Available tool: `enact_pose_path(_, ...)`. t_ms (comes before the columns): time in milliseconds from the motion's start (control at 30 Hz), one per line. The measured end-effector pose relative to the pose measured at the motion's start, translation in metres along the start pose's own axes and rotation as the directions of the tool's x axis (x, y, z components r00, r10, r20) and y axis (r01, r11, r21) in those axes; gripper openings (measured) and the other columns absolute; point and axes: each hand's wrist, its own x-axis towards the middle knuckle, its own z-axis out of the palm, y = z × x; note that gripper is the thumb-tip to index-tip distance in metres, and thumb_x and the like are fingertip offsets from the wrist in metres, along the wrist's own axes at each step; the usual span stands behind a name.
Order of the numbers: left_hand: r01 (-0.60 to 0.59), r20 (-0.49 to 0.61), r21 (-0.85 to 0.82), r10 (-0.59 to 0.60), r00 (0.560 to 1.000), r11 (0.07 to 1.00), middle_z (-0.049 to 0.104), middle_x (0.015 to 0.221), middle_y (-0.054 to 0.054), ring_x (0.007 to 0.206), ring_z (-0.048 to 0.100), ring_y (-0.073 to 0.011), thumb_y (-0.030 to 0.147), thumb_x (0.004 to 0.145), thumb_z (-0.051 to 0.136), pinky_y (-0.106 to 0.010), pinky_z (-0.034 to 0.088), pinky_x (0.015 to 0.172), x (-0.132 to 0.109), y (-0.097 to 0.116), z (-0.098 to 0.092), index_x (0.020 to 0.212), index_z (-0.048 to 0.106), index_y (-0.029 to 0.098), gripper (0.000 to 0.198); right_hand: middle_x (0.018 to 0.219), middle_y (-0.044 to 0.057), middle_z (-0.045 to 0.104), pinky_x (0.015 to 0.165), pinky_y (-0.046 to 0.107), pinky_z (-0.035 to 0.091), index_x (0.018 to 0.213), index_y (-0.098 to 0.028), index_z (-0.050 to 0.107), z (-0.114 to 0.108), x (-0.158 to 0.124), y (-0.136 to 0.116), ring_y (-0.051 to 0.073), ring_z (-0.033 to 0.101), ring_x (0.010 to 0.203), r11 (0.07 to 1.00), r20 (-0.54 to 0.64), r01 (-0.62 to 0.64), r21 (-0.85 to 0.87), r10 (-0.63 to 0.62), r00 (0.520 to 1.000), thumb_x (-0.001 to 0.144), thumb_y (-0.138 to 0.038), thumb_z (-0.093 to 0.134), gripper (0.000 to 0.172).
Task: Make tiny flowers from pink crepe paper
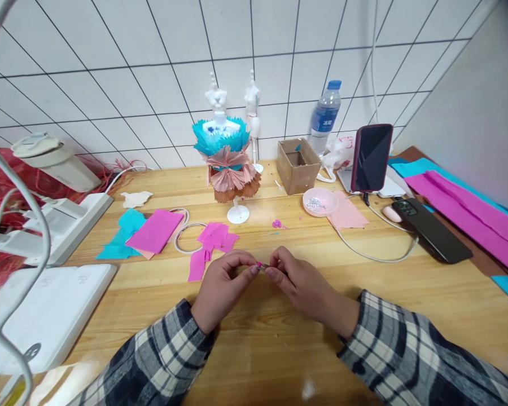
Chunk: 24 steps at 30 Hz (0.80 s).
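Above the middle of the wooden table, my left hand is closed in a pinch on a tiny pink paper piece. My right hand meets it there, thumb and forefinger pressed together beside the piece; whatever lies in that pinch is too small to make out. Just beyond the fingers lies a little pink paper flower. Pink paper scraps are to the left of my left hand. Farther back stands a small dress form in ruffled blue, pale pink and brown paper.
A second bare dress form stands behind. At the right are a cardboard box, a pink dish of beads, a water bottle, two phones and crepe paper. Folded paper and a power strip lie left.
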Motion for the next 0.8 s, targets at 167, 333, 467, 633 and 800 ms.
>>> enact_pose_path(167, -0.007, 0.001, 0.019, 0.007, 1.000, 1.000, 0.066, 0.078, -0.005, 0.076, 0.060, -0.0176, 0.031, 0.077, 0.064, -0.029, 0.046, 0.073, 0.0011, 0.0011, 0.0007, 0.075, 0.066, 0.015, 0.016, 0.068, -0.005, 0.050, 0.056, 0.025, 0.028, 0.090, -0.023, 0.040, 0.0001, -0.0001, 0.0006, 0.013, 0.046, 0.060, 1.000, -0.010, 0.009, 0.023, -0.008, 1.000, 0.095, -0.045, 0.039, 0.022)
enact_pose_path(333, -0.031, 0.006, 0.035, 0.031, 1.000, 0.999, 0.066, 0.079, -0.005, 0.078, 0.060, -0.0180, 0.032, 0.077, 0.064, -0.028, 0.046, 0.073, 0.0003, 0.0034, 0.0007, 0.072, 0.066, 0.016, 0.016, 0.064, -0.006, 0.048, 0.055, 0.024, 0.029, 0.086, -0.023, 0.041, -0.0012, 0.0019, 0.0024, 0.012, 0.044, 0.057, 0.997, -0.015, -0.002, 0.080, 0.004, 1.000, 0.094, -0.044, 0.042, 0.023)
enact_pose_path(467, -0.075, 0.025, 0.048, 0.074, 0.997, 0.996, 0.067, 0.080, -0.006, 0.079, 0.060, -0.0187, 0.031, 0.078, 0.064, -0.029, 0.047, 0.074, -0.0001, 0.0040, 0.0001, 0.072, 0.067, 0.017, 0.016, 0.056, -0.008, 0.044, 0.051, 0.023, 0.027, 0.088, -0.022, 0.044, -0.0024, 0.0035, 0.0042, 0.011, 0.040, 0.052, 0.990, 0.021, -0.025, 0.136, 0.022, 1.000, 0.092, -0.048, 0.044, 0.025)
enact_pose_path(633, -0.120, 0.044, 0.067, 0.117, 0.992, 0.990, 0.066, 0.081, -0.006, 0.080, 0.060, -0.0185, 0.029, 0.079, 0.063, -0.029, 0.047, 0.075, 0.0006, 0.0061, 0.0004, 0.072, 0.067, 0.017, 0.015, 0.066, -0.005, 0.049, 0.053, 0.023, 0.031, 0.079, -0.020, 0.047, -0.0026, 0.0053, 0.0057, 0.010, 0.042, 0.058, 0.981, 0.003, -0.049, 0.186, 0.049, 0.999, 0.088, -0.049, 0.049, 0.031)
enact_pose_path(800, -0.100, 0.030, 0.088, 0.098, 0.995, 0.991, 0.066, 0.079, -0.006, 0.079, 0.059, -0.0183, 0.030, 0.079, 0.064, -0.030, 0.047, 0.076, 0.0018, 0.0042, 0.0009, 0.071, 0.066, 0.017, 0.016, 0.064, -0.005, 0.047, 0.053, 0.023, 0.030, 0.075, -0.019, 0.046, 0.0000, 0.0089, 0.0062, 0.010, 0.040, 0.058, 0.970, -0.010, -0.079, 0.230, 0.084, 0.996, 0.088, -0.045, 0.051, 0.029)
